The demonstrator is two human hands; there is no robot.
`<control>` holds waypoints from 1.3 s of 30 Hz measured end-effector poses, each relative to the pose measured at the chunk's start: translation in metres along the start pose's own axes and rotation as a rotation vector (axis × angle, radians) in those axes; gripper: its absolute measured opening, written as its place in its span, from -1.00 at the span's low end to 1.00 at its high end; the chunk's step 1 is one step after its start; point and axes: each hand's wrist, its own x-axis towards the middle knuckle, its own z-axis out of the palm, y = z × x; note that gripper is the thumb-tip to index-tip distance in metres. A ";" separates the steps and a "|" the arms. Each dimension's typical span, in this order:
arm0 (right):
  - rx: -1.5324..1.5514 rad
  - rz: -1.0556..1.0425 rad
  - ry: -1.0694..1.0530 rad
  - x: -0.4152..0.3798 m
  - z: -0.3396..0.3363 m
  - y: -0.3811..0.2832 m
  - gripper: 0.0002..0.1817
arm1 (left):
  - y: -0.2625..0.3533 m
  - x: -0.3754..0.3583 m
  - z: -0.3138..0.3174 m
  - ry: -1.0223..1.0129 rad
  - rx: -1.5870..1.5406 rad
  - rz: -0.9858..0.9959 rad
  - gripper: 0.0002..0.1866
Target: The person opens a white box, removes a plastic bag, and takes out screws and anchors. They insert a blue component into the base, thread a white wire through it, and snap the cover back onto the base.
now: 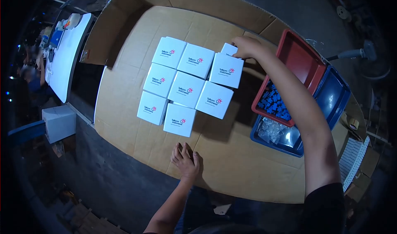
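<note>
Right hand (245,48) at white square cardboard box (228,49), cluster's far-right corner; fingertips hidden, can't tell if grip pinches. Left hand (185,162) loosely spread on brown cardboard-topped surface (122,89), probably bracing. Other white boxes (188,87) packed close, likely saving room.

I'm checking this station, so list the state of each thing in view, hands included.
Right hand: fingers bent at a partly hidden white box, grip unclear
Left hand: fingers loosely spread over the cardboard, nothing seen held
White boxes: eight printed faces showing, apparently shut
Red tray: open, blue pieces inside, overlapping the blue tray
Blue tray: open, clear plastic inside
</note>
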 end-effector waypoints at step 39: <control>1.229 -0.465 1.271 -0.661 0.230 -0.116 -0.42 | 0.008 -0.062 0.001 0.519 -0.512 0.390 -0.27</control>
